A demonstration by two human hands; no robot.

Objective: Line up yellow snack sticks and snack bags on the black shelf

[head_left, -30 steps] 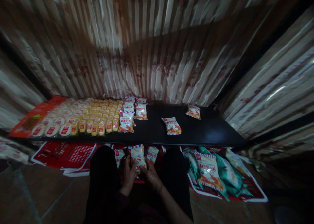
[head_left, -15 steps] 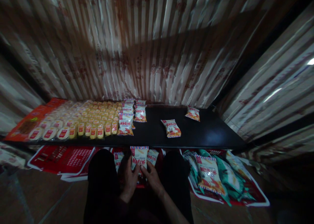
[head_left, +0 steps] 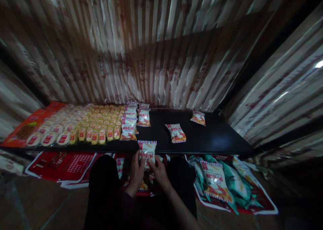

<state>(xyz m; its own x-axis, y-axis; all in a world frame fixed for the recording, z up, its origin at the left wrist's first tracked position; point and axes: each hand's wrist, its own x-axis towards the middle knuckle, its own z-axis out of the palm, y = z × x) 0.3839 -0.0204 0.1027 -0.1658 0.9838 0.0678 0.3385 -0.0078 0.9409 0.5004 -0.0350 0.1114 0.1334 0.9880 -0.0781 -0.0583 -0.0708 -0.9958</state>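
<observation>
Between them, my left hand (head_left: 136, 171) and my right hand (head_left: 158, 172) grip a white snack bag (head_left: 147, 150) with a striped top edge and red lettering. Its upper end reaches over the front edge of the black shelf (head_left: 158, 134). My fingers close on its two sides, and its lower part is partly hidden by them. Below, between my knees, more of these bags (head_left: 120, 167) sit in a red basket (head_left: 150, 193). Matching bags (head_left: 129, 128) stand in rows on the shelf, left of the held one.
Packed yellow cakes (head_left: 102, 136) and round pale cakes (head_left: 48, 139) fill the shelf's left side, beside an orange package (head_left: 32, 122). Two bags (head_left: 177, 132) lie loose to the right. Red baskets (head_left: 267, 208) stand below, the right one holding green bags (head_left: 237, 183).
Both hands have raised the snack bag and carried it forward, from above the basket to the shelf's front edge. The bags on the shelf stay in place.
</observation>
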